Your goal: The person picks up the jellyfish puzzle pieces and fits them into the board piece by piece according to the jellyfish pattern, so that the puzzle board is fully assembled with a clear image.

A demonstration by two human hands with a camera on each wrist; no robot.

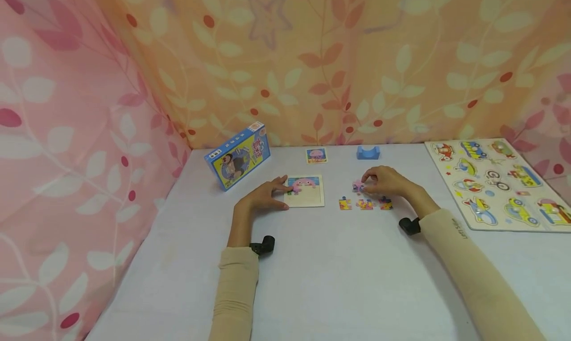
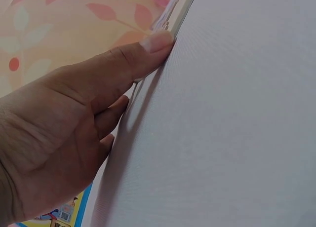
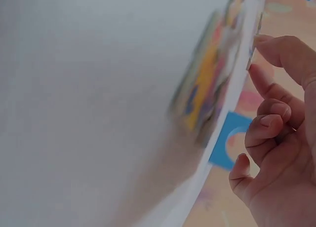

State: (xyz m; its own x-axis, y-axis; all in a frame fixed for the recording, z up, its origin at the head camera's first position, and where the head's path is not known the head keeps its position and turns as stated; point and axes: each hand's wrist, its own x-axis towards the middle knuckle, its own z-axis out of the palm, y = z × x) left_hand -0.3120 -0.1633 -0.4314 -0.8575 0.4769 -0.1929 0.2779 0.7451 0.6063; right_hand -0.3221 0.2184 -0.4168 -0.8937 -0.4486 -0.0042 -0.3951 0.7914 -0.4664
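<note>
A small square puzzle tray lies on the table with a pink picture partly filled in along its top and left. My left hand holds the tray by its left side; its thumb is against the near edge and a fingertip reaches over the pieces. To the right, my right hand pinches a pink and purple puzzle piece between thumb and index finger, the other fingers curled. Just below it lie loose pieces: a yellow one, a pink one and a dark-and-yellow one.
Behind the tray lies a small picture card, with a blue curved stand to its right. A blue puzzle box stands at the back left. A large vehicle puzzle board lies at the right. Patterned curtains border the table.
</note>
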